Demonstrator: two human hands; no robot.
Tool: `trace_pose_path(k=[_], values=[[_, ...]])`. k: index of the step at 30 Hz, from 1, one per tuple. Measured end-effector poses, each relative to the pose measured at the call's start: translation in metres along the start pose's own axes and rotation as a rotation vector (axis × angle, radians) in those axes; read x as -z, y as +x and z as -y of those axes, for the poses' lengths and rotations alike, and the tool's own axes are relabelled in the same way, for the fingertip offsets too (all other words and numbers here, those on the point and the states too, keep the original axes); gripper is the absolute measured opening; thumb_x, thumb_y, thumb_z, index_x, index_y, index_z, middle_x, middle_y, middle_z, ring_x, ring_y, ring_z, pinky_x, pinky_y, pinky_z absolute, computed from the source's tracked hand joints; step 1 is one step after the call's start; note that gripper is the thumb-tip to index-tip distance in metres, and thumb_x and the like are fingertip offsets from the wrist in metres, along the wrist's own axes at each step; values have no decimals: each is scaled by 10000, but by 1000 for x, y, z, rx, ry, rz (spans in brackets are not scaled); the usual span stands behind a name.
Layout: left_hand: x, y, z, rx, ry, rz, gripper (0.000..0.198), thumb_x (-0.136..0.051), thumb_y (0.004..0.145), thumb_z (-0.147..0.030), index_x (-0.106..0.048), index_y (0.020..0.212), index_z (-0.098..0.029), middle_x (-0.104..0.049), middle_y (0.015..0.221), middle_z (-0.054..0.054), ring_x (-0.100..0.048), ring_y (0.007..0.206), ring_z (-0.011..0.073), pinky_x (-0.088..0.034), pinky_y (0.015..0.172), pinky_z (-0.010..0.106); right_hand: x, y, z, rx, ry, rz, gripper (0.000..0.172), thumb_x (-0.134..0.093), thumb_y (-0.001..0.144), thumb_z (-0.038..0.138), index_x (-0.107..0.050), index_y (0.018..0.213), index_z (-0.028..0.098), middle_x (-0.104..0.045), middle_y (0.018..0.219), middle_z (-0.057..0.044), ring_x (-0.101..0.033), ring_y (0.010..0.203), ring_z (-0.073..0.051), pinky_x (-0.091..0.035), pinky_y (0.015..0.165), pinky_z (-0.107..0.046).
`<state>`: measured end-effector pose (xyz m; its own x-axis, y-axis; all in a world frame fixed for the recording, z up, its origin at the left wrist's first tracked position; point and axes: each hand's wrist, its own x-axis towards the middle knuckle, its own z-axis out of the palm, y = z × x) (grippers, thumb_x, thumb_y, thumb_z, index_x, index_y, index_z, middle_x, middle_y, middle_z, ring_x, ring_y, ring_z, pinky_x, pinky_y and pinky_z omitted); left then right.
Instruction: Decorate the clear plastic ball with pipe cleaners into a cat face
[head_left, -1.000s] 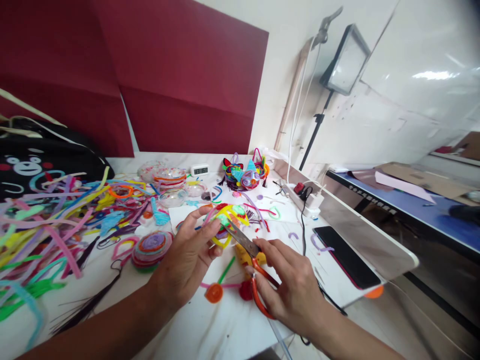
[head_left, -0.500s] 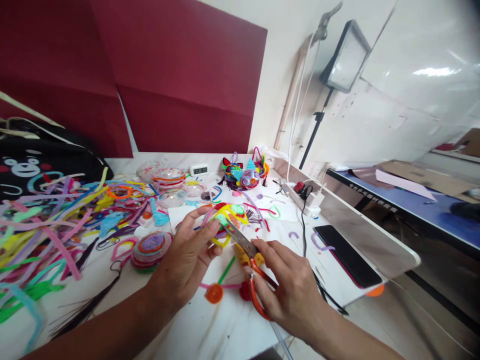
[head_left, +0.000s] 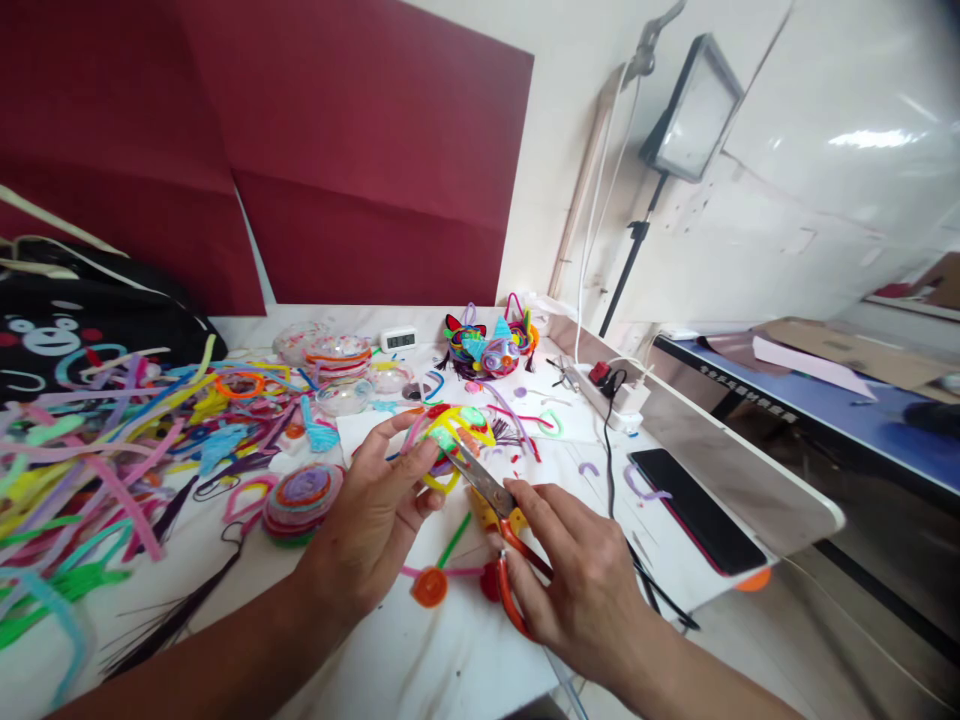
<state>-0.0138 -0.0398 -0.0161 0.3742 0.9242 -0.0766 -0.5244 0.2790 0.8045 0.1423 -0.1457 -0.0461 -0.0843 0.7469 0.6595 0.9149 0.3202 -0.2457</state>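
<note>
1. The left hand (head_left: 375, 510), fingers curled nearly closed, pinched a rounded, multicoloured, fuzzy pipe-cleaner ornament (head_left: 469, 432) above the white marbled table (head_left: 420, 660).
2. The right hand (head_left: 577, 555), curled round their grips, held orange-handled metal scissors (head_left: 489, 487), tips at the ornament.

No word or number can be read for certain. The one line of writing stands on the right of the scene, on the black rail (head_left: 748, 396) along the left edge of the blue table (head_left: 814, 378): a row of white characters, Chinese by their shapes, slanting downward from left to right (too small and smeared for me to vouch for any single one). At the far side of the white worktable (head_left: 420, 660), near the wall, a small white digital clock (head_left: 399, 340) shows a few dark digits side by side in its grey display window; that they are numerals is fairly plain, but their values are too blurred to tell.
</note>
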Motion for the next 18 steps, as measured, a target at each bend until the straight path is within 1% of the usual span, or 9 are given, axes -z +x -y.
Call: trace_pose_path(k=[7, 14, 18], values=[[-2, -2, 0, 0, -1, -12, 388, -787, 734, -179, -574, 1051, -247, -663, 877, -31, -595, 662, 72, -470, 453, 133, -1, 0, 3, 10, -43, -3, 414, -499, 915, 239, -503, 1299, 84, -632, 889, -110, -623, 757, -223, -540, 600, -351], [-2, -2, -1, -6, 2, -20, 440, -818, 693, -192, -569, 1051, -250, -652, 834, -45, -595, 650, 74, -463, 455, 135, 1, 2, 4, 19, -64, -17, 395, -498, 912, 239, -528, 1270, 73, -625, 844, -93, -612, 698, -208, -514, 557, -330], [-2, -1, 0, -10, 6, -46, 459, -826, 678, -196, -572, 1056, -248, -642, 827, -46, -587, 640, 76, -453, 448, 140, -1, 3, 4, 48, -115, -21, 391, -511, 908, 234, -530, 1258, 58, -629, 818, -89, -616, 678, -211, -498, 533, -324]])
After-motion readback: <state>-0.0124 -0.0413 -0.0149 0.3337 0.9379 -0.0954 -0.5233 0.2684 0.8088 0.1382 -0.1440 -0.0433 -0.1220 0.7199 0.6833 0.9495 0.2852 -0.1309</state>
